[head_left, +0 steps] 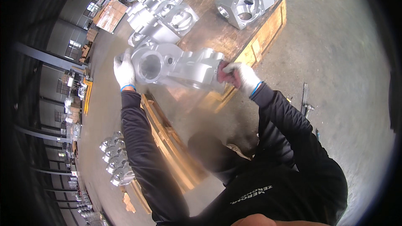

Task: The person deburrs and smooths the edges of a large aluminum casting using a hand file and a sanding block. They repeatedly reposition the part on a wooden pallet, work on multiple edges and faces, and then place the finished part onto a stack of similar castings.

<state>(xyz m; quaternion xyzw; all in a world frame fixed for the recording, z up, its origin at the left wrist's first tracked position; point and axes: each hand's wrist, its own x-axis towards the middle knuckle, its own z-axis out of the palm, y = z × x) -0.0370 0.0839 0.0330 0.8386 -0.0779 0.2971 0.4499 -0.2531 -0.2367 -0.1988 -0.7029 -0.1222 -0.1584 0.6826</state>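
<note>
A silvery metal casting [188,68] with a large round bore at its left end lies across the near corner of a wooden crate. My left hand [124,70], in a white glove with a blue cuff edge, grips the casting's left end, its fingertips partly hidden behind the metal. At the opposite end, my gloved right hand [243,76] is closed on a red abrasive pad [228,75]. The pad presses against the casting's right end face.
The wooden crate [228,37] bears several more castings [180,16] towards its far side. Wooden beams [167,142] lie below my left arm, beside castings [117,159] on the floor. A metal bar tool [305,98] lies on the floor at the right.
</note>
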